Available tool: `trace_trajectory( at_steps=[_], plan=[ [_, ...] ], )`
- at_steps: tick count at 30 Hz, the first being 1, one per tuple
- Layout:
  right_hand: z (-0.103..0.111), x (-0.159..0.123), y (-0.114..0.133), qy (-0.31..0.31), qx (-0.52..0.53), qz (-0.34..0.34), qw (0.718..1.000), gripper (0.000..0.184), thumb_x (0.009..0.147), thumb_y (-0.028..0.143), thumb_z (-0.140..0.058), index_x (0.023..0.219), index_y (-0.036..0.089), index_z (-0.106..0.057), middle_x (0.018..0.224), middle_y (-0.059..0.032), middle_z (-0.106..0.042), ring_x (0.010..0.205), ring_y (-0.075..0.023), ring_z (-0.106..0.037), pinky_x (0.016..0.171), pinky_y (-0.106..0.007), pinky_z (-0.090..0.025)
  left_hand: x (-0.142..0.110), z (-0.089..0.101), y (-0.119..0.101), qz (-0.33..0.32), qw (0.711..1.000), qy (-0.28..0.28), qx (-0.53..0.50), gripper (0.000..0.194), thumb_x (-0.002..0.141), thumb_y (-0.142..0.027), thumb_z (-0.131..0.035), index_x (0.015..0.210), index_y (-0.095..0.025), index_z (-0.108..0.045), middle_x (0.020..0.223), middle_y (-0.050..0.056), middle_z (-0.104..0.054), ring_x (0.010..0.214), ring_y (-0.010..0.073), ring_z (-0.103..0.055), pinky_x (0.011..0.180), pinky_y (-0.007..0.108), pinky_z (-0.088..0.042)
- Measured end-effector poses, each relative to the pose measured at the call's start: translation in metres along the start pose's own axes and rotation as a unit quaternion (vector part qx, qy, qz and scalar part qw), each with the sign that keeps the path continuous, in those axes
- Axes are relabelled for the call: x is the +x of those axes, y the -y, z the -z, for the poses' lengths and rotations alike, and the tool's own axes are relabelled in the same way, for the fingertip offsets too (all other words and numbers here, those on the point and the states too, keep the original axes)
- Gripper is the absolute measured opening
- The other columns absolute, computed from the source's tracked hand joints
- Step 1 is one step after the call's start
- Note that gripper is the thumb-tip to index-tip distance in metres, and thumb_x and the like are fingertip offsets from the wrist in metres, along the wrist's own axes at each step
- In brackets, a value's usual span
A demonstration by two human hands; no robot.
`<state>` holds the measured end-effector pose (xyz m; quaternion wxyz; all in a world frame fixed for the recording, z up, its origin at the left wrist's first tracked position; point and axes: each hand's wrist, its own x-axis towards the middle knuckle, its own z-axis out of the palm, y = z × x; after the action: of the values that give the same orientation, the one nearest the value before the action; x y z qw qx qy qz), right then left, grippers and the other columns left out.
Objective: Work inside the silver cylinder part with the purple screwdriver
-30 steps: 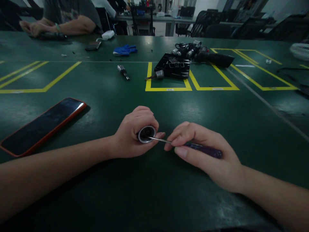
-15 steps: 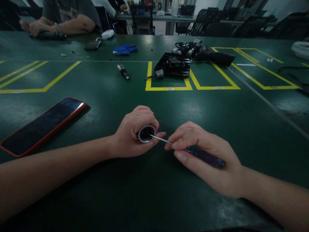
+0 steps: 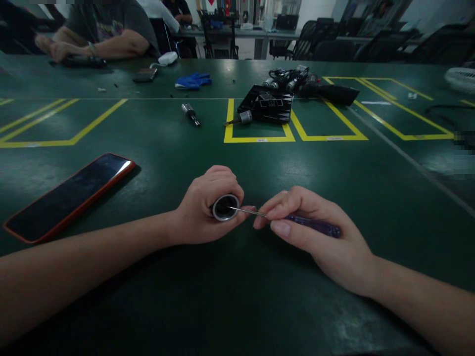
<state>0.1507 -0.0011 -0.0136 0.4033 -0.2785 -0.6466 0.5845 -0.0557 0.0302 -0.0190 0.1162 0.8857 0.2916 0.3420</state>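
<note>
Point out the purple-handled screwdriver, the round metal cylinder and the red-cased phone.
purple-handled screwdriver (image 3: 315, 227): head view, on its handle.
round metal cylinder (image 3: 224, 207): head view, on its open end face.
red-cased phone (image 3: 70, 195): head view, on its dark screen.

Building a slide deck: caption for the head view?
Left hand grips a metal cylinder; right hand works a purple-handled screwdriver into it.

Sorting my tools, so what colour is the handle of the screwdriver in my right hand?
Dark purple; the screwdriver handle shows in the head view, gripped by the right hand.
</note>
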Motion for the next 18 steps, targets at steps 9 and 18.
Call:
trace_trajectory(
  at_steps=[9,18],
  plan=[
    [-0.0028,-0.0037,-0.0012,0.038,-0.180,0.152,0.971,0.014,0.079,0.006,-0.053,0.088,0.016,-0.057,0.087,-0.0057,-0.064,0.086,-0.0135,-0.059,0.077,-0.029,-0.051,-0.0001,-0.0011,0.0003,0.002,1.000,-0.004,0.007,0.017,0.074,-0.021,-0.063,0.063,-0.017,-0.050,0.055,-0.004,-0.054,0.055,0.0105,-0.050,0.074,0.031,-0.046],
    [-0.0007,0.0003,-0.0028,-0.002,0.016,-0.002,1.000,0.009,0.081,0.012,-0.057,0.085,0.019,-0.061,0.088,-0.0017,-0.066,0.090,-0.0125,-0.063,0.083,-0.027,-0.049,-0.0010,-0.0004,0.0013,0.002,1.000,0.000,0.004,0.012,0.073,-0.021,-0.061,0.066,-0.018,-0.051,0.056,-0.003,-0.055,0.056,0.0112,-0.051,0.075,0.032,-0.045]
  ],
)
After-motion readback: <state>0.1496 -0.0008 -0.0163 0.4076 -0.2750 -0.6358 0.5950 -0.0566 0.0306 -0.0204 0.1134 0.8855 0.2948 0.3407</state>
